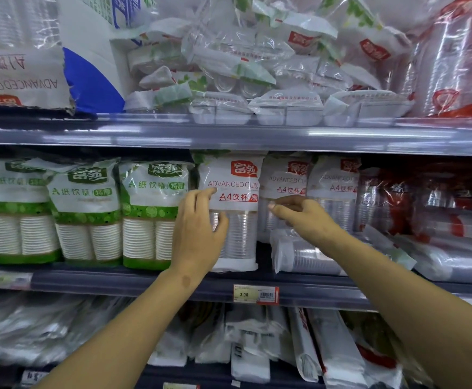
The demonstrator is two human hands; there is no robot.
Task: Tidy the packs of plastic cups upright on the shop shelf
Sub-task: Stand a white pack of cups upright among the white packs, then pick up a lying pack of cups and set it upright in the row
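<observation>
A pack of clear plastic cups with a white and red "ADVANCED CUPS" label (236,197) stands upright on the middle shelf (145,280). My left hand (198,228) grips its left side, thumb across the front. My right hand (303,216) reaches past its right edge and pinches the wrapper of the second upright pack (284,181) behind. A third like pack (334,178) stands further right. One clear-cup pack (305,255) lies on its side below my right wrist.
Green-labelled paper cup packs (86,211) stand in a row on the left. Red-printed packs (425,203) lie jumbled at the right. The upper shelf (229,133) holds a heap of small bags. A price tag (256,294) sits on the shelf edge.
</observation>
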